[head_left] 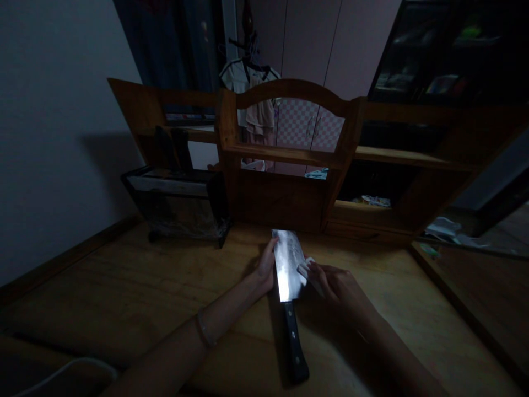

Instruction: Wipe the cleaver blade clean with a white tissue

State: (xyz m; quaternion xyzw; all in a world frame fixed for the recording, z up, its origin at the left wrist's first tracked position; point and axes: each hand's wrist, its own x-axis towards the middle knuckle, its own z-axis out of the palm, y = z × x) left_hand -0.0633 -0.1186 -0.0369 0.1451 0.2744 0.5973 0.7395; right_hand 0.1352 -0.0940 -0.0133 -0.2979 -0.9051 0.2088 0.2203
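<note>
A cleaver [286, 270] with a broad shiny blade and a black riveted handle is held over the wooden desk, its handle pointing toward me. My left hand [266, 266] grips the blade from its left side, thumb on the face and the other fingers hidden behind. In my right hand [336, 281] is a folded white cloth or tissue [306, 268], pinched between thumb and fingers. It touches the right side of the blade, near the edge.
A black knife block [177, 198] with dark handles sticking up stands at the back left of the desk [165, 286]. Behind runs a wooden shelf unit [289, 157] with a small drawer [363, 234]. A white cable [70, 365] lies at the lower left.
</note>
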